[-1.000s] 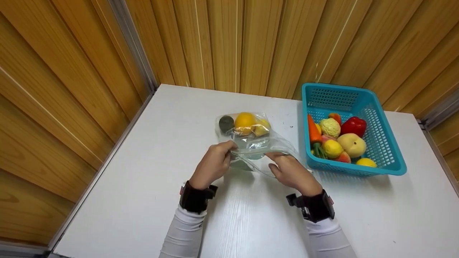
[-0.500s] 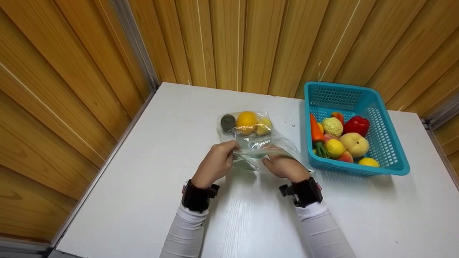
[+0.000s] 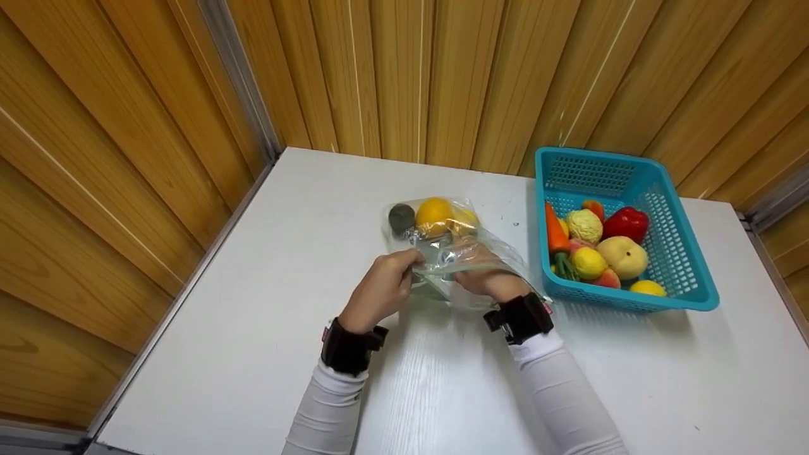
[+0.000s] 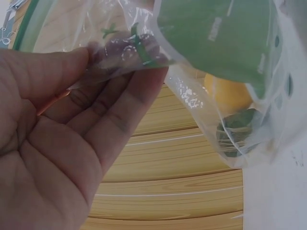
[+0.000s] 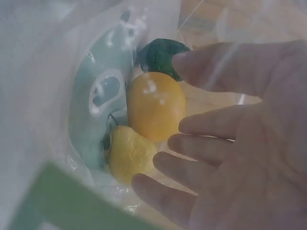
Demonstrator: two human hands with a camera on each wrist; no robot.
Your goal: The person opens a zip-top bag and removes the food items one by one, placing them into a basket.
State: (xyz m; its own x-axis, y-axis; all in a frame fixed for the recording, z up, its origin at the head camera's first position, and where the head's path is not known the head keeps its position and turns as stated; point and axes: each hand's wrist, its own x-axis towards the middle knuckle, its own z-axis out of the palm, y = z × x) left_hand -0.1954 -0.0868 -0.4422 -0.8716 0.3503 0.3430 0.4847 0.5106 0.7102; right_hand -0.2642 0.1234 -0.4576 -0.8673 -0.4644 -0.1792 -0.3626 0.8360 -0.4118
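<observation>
A clear zip bag (image 3: 442, 256) with green print lies on the table, its mouth facing me. At the left of that mouth, my left hand (image 3: 376, 287) pinches the rim between thumb and fingers. My right hand (image 3: 483, 275) is inside the bag up to the wrist. In the right wrist view its fingers are spread and fairly straight, reaching to the fruit. An orange (image 5: 156, 106) sits in the middle, a yellow pear (image 5: 129, 155) with a stem on one side and a dark green round fruit (image 5: 160, 58) on the other. The fingertips overlap the orange and pear there.
A blue plastic basket (image 3: 701, 302) stands right of the bag. It holds a carrot (image 3: 556, 230), a red bell pepper (image 3: 626, 224), a lemon (image 3: 588, 263), a big pale yellow fruit (image 3: 622, 257) and several others. Wood-panel walls (image 3: 404, 76) border the white table (image 3: 253, 316).
My right hand has slid forward and left, from the bag's mouth to deep inside, near the fruit. The left hand keeps its grip on the rim, almost unmoved.
</observation>
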